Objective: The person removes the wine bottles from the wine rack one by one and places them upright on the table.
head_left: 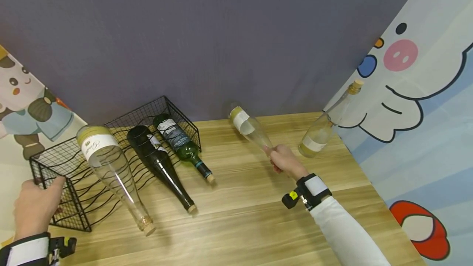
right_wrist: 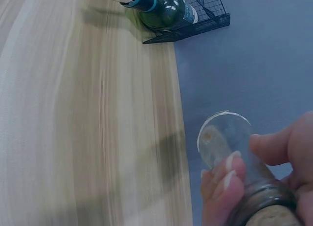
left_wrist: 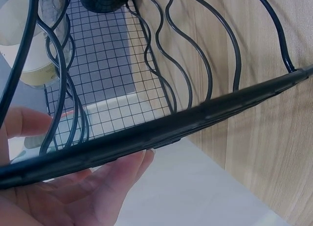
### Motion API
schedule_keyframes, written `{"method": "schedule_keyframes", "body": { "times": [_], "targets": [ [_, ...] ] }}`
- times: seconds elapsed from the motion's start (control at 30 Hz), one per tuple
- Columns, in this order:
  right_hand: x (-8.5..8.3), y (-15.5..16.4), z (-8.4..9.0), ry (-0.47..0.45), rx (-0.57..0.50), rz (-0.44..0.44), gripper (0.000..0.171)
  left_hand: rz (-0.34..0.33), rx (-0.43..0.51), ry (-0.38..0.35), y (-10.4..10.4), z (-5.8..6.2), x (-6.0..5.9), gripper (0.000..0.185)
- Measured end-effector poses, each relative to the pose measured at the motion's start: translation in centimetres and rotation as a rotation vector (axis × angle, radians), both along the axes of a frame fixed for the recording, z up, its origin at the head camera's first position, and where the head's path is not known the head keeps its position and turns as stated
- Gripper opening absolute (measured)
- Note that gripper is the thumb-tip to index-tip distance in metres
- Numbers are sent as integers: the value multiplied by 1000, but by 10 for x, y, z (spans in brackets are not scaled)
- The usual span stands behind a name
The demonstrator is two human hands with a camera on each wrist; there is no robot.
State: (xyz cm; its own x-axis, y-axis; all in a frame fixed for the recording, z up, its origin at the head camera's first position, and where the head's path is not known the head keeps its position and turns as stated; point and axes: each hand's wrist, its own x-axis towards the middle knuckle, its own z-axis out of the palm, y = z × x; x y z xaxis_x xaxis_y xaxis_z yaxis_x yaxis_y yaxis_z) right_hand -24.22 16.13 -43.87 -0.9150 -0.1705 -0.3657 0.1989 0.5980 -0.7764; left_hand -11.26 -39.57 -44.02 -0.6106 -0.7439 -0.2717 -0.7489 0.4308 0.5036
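My left hand (head_left: 37, 204) grips the near left end of a black wire wine rack (head_left: 79, 206), thumb over the frame and fingers beneath it in the left wrist view. Across the rack lie a large clear bottle (head_left: 114, 171), a dark bottle (head_left: 162, 167) and a green bottle (head_left: 184, 145), corks toward me. My right hand (head_left: 286, 161) holds a clear glass bottle (head_left: 251, 128) by its neck, its yellow base tipped up and away toward the back wall. The cork (right_wrist: 274, 217) of this bottle shows close up in the right wrist view.
Another corked clear bottle (head_left: 319, 134) stands upright at the right rear of the wooden table (head_left: 229, 216). A grey wall panel (head_left: 236, 44) rises along the back edge. Cartoon-printed panels (head_left: 417, 134) flank both sides.
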Motion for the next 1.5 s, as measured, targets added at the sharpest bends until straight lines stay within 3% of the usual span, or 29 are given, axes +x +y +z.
{"method": "schedule_keyframes", "body": {
  "times": [0.33, 0.63, 0.93, 1.27, 1.43, 1.5],
  "targets": [
    [2, -3, -1, -35, 35, -20, 51, 4, 5, -11, -1, 0, 0, 83],
    [5, -5, 0, -70, 76, -21, 36, 5, 3, -18, 1, 2, 0, 83],
    [5, -6, -4, -78, 89, -27, 40, 5, 10, -12, 2, 3, 0, 83],
    [4, -3, 7, -146, -6, 143, 24, -10, 9, -18, -1, 3, 1, 83],
    [1, 6, 18, -147, -9, 121, 56, -7, 14, -21, 0, 3, 0, 83],
    [-2, 11, 24, -134, 10, 111, 59, -6, 15, -22, 0, 3, 0, 83]
  ]
}}
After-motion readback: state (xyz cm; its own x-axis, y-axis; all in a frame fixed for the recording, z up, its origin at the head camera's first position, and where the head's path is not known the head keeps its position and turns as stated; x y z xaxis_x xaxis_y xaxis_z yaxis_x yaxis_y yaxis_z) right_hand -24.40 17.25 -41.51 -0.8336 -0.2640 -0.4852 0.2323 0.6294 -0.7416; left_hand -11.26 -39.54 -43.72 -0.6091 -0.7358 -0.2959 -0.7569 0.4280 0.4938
